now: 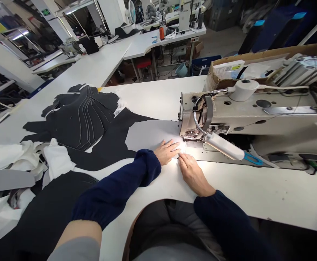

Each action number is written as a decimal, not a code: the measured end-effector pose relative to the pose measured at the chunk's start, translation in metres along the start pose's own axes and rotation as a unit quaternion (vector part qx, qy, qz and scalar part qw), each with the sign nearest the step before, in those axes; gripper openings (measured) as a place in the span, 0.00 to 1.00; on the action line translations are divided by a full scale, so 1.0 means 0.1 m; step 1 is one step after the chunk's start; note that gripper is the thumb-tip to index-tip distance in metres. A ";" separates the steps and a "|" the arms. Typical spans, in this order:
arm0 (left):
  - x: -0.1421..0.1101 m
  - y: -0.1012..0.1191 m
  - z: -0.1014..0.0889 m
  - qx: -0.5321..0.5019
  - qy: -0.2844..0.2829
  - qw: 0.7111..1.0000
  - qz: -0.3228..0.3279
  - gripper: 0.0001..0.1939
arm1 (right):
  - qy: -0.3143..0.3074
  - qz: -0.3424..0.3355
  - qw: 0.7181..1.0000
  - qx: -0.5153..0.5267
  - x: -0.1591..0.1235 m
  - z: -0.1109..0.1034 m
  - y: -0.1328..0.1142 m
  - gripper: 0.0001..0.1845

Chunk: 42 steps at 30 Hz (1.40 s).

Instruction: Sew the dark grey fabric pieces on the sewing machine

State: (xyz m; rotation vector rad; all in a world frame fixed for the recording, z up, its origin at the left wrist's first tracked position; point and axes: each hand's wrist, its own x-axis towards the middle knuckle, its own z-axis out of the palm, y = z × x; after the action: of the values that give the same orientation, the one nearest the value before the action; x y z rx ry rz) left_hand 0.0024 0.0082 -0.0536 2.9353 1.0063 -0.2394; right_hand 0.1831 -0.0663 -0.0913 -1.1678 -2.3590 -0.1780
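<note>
My left hand (167, 152) lies flat with its fingers spread on a light grey fabric piece (150, 136), just left of the sewing machine's needle area. Closed at the near edge of that fabric, my right hand (193, 174) has its thumb and fingertips pressed together on it. The far end of the grey piece runs to the sewing machine (245, 119), whose small lamp (225, 146) lights the fingertips. A black fabric piece (106, 146) is joined to or lies under the grey one; which of these, I cannot tell.
A stack of black cut pieces (76, 116) lies at the left on the white table (153, 188). White scraps (56, 159) and more black fabric (57, 206) are nearer to me. Behind the machine stands a cardboard box (211, 74). Another sewing table (158, 45) is beyond.
</note>
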 end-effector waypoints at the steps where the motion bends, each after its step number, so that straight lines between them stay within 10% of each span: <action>1: -0.01 0.01 0.02 0.000 0.004 1.000 -0.005 0.27 | -0.010 -0.010 1.000 -0.016 0.00 0.03 0.00 0.19; 42: 0.68 -0.02 0.06 -0.094 0.070 0.973 -0.199 0.19 | 0.042 -0.024 0.997 -0.063 0.10 0.26 0.41 0.15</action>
State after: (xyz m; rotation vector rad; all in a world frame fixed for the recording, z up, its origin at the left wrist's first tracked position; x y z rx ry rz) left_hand 0.0535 0.0510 -0.0702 2.5876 1.5399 0.0558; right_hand 0.2002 -0.0250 -0.1135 -1.1374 -2.3312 -0.3896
